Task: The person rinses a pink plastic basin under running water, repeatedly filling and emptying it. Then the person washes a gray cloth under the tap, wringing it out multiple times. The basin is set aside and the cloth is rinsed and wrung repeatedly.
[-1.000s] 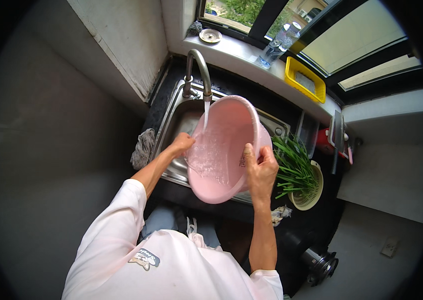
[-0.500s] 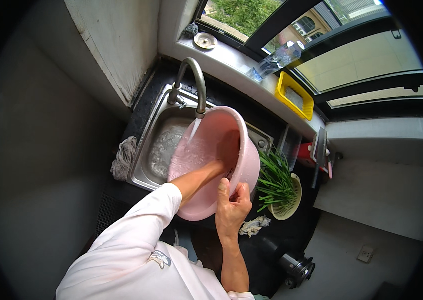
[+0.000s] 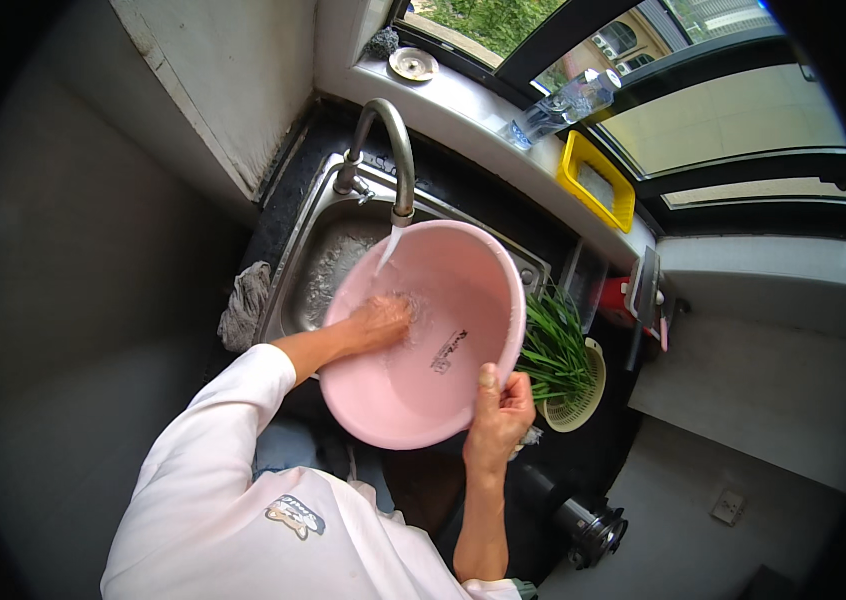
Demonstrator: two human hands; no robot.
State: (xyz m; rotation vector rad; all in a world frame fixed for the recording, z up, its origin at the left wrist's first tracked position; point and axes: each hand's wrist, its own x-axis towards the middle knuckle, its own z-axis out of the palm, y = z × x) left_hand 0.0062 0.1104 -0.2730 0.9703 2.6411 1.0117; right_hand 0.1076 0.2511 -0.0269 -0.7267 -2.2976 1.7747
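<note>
Under the faucet [image 3: 390,150] we tilt the pink basin [image 3: 428,335]: right hand [image 3: 496,410] fingers clamp its rim, left hand [image 3: 375,322] fingers spread, rubbing inside; we judge a steady tilt best.

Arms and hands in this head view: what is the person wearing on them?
Both hands are bare, with no gloves, rings or watch showing. The left hand comes from a long white sleeve pushed up the forearm. The right hand and its forearm are uncovered. The white top bears a small chest emblem.

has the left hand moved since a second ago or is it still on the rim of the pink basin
Yes. The left hand left the rim and now reaches inside the pink basin, nearer the stream falling from the faucet. The right hand grips the near rim.
</note>
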